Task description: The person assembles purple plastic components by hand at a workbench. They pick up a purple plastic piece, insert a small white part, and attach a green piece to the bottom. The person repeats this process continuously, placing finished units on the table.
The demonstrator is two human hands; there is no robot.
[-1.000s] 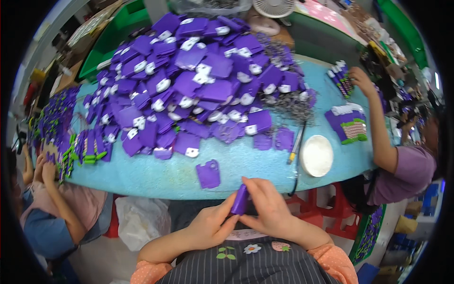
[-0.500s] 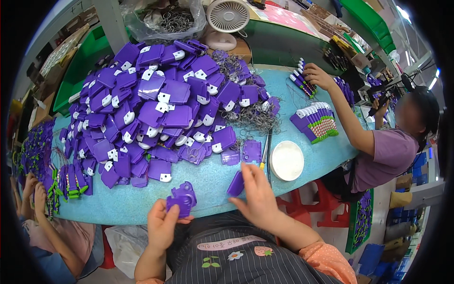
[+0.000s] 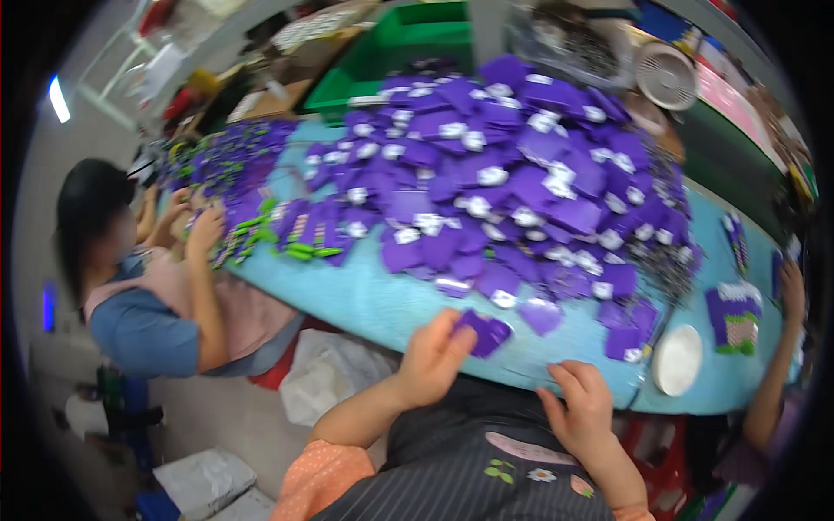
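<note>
On a clock face laid over the view, the light blue tabletop (image 3: 352, 291) runs from 10 o'clock across to 4, its near edge curving past the person. A broad heap of purple cases (image 3: 556, 213) with white ends covers it from 12 to 3 o'clock, beside a tangle of metal rings (image 3: 665, 269) toward 3.

Close to the centre, at 5 o'clock, a purple piece (image 3: 484, 333) sits above the table's near edge in the left hand (image 3: 432, 360), thumb and fingers pinched on it. The right hand (image 3: 584, 404), at 4 o'clock, has its fingers loosely curled, the thumb apart from them, and appears to hold nothing.

A round white dish (image 3: 678, 360) lies between 3 and 4 o'clock, near a purple-and-white stack (image 3: 737, 317) with green ends at 3. Green-tipped strips (image 3: 304, 230) lie toward 10.

Beyond the table, a green bin (image 3: 426, 39) stands at 12 and a pale fan (image 3: 667, 74) at 2. One co-worker (image 3: 148, 304) sits at 9; another's arm (image 3: 777, 356) reaches in past 3. A white bag (image 3: 328, 373) hangs below the edge at 7, and white packages (image 3: 204, 482) rest on the floor farther out, between 7 and 8. Motion blur softens much of the detail.
</note>
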